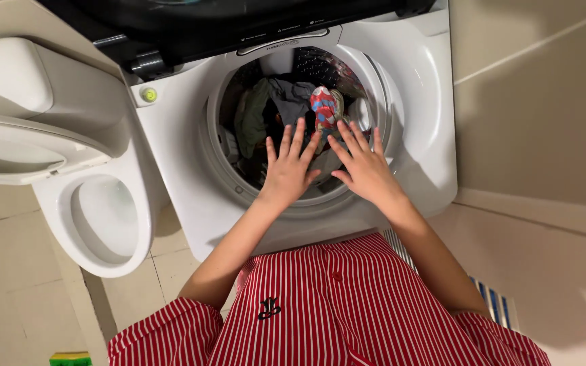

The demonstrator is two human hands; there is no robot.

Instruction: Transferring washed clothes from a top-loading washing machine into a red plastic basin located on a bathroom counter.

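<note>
Two hands are stretched out in front of you over the round mouth of the washing machine, palms down and empty. Your left hand has its fingers fanned wide apart, tips pointing into the drum; its heel sits above the near rim of the opening, though you cannot tell whether it touches. Your right hand is just beside it, fingers also spread and straight, gripping nothing. Below both hands the laundry lies heaped inside the drum: dark and grey clothes, with a red, blue and white garment on top, just past your right fingertips. The lid stands raised at the back. A white toilet stands close on your left, seat up.
</note>
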